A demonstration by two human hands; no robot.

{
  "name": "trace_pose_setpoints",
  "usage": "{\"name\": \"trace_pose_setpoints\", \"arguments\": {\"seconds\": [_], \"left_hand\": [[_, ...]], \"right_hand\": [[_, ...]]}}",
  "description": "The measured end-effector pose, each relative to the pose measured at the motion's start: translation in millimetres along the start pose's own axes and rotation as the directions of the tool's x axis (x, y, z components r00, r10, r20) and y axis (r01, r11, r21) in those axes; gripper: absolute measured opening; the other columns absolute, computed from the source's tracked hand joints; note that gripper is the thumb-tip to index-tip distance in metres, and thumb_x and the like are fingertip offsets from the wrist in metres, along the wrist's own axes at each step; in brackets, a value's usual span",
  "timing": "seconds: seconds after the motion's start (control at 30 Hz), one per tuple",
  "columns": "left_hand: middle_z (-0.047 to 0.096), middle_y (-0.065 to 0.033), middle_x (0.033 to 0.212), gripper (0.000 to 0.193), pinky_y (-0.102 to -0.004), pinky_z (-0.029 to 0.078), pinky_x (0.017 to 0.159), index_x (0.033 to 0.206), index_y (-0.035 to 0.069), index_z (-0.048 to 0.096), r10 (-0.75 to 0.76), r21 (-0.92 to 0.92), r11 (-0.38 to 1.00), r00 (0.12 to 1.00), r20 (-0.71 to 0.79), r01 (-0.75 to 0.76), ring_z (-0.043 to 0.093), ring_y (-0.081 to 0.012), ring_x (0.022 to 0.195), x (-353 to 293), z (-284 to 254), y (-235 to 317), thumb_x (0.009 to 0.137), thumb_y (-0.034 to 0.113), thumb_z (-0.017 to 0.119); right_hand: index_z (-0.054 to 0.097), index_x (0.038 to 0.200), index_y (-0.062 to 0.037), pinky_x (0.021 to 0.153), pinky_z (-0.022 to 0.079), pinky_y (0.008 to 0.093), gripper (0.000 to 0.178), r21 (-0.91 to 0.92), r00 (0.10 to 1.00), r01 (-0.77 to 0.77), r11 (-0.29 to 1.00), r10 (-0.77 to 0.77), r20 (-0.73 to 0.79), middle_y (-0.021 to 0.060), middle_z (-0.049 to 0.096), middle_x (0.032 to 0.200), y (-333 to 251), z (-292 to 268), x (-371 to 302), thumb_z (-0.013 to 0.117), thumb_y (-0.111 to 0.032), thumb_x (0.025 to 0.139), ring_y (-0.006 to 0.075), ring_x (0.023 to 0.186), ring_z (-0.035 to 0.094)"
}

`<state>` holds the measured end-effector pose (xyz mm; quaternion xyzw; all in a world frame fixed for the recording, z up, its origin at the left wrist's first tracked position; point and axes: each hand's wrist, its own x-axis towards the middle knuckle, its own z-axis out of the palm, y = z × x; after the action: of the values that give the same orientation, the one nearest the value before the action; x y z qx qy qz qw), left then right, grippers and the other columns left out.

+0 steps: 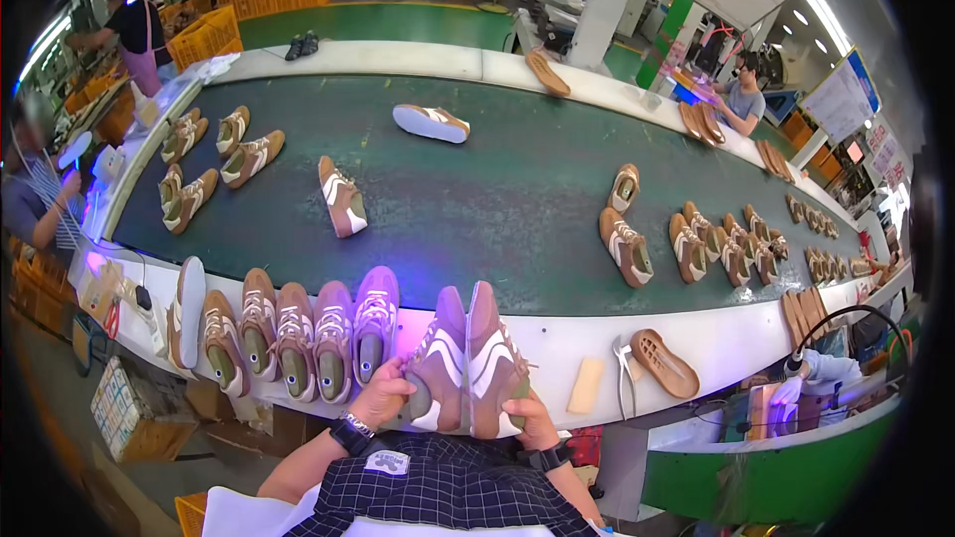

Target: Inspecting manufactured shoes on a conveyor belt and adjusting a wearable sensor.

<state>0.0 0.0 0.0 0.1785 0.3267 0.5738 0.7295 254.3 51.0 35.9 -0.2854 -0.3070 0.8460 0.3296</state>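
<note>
Two brown sneakers with white stripes are held up side by side in front of me, toes pointing away and sides touching. My left hand (383,395) is closed round the heel end of the left sneaker (438,356). Likewise, my right hand (533,421) grips the heel end of the right sneaker (488,363). Left of my hands, several matching sneakers (333,338) stand in a row on the white ledge (547,338). To the right on that ledge lie a pale tan block (587,385), pincers (625,378) and a brown shoe sole (665,364).
Beyond the ledge runs a dark green conveyor belt (477,199) carrying several sneakers, among them one on its side (431,123). More soles (546,73) rest on the far ledge. Co-workers sit at the far right (744,99) and left (50,194). A curved black lamp arm (846,311) stands right.
</note>
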Motion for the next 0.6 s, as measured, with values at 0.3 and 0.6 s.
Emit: {"name": "trace_pose_setpoints", "arguments": {"seconds": [0.3,0.6], "left_hand": [[0.053,-0.013,0.119,0.07,-0.0387,0.036,0.103,0.133,0.002,0.038,0.007,-0.43,0.903,1.0,-0.015,-0.012,0.05,-0.0264,0.115,-46.9,20.9,-0.8,0.064,-0.004,0.05],[0.049,-0.0126,0.122,0.076,-0.0405,0.035,0.103,0.132,0.006,0.036,0.096,-0.299,0.948,0.994,-0.056,-0.109,0.047,-0.0283,0.116,-72.3,3.0,8.8,0.058,-0.003,0.053]], "right_hand": [[0.038,0.129,0.0013,0.093,0.04,0.0325,0.07,0.09,0.991,-0.056,0.994,0.066,-0.115,0.0069,0.052,0.113,6.5,33.2,-32.1,0.064,-0.015,0.066,0.0202,0.105,0.05],[0.025,0.139,-0.0025,0.093,0.035,0.0293,0.092,-0.186,0.995,0.031,0.982,-0.013,0.101,0.0058,0.047,0.118,-8.3,48.4,-16.4,0.067,-0.011,0.057,0.0183,0.108,0.046]]}}
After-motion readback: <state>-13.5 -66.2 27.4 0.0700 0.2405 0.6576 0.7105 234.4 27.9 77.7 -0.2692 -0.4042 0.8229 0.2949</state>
